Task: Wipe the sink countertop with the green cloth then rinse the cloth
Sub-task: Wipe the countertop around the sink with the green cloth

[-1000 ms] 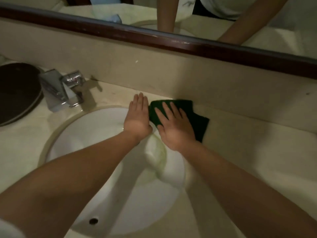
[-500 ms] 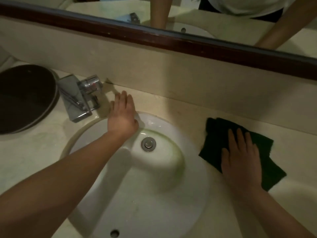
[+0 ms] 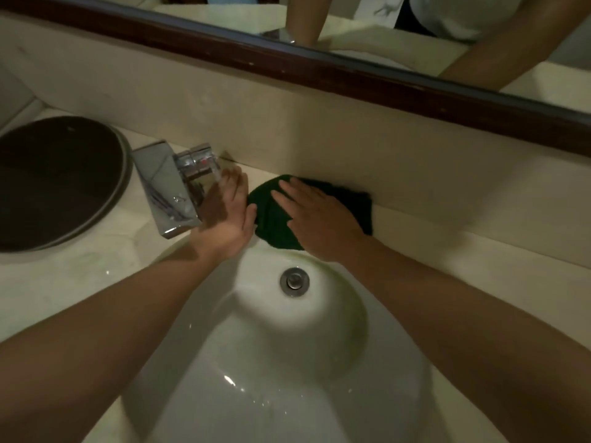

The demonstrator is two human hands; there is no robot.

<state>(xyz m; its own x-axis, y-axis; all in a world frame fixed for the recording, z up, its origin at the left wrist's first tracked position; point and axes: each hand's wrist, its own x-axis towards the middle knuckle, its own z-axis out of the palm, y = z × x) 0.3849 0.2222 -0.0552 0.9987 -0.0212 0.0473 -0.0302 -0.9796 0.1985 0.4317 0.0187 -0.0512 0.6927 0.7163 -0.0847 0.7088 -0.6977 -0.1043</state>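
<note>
The dark green cloth [image 3: 275, 215] lies flat on the cream countertop [image 3: 479, 270] behind the white sink basin [image 3: 287, 362], against the backsplash. My right hand [image 3: 319, 219] presses flat on the cloth with fingers spread, covering its middle. My left hand [image 3: 227, 212] rests flat on the counter just left of the cloth, beside the chrome faucet [image 3: 172, 190], its thumb edge touching the cloth. The sink's metal drain [image 3: 294, 281] shows in the basin below the hands.
A round dark tray [image 3: 54, 180] sits on the counter at far left. A dark wood-framed mirror [image 3: 319, 68] runs above the cream backsplash [image 3: 351, 135] and reflects my arms. Water droplets glint in the basin near the front.
My right hand slid the cloth from the counter right of the basin back leftward to behind the basin. My left hand moved up beside the faucet.
</note>
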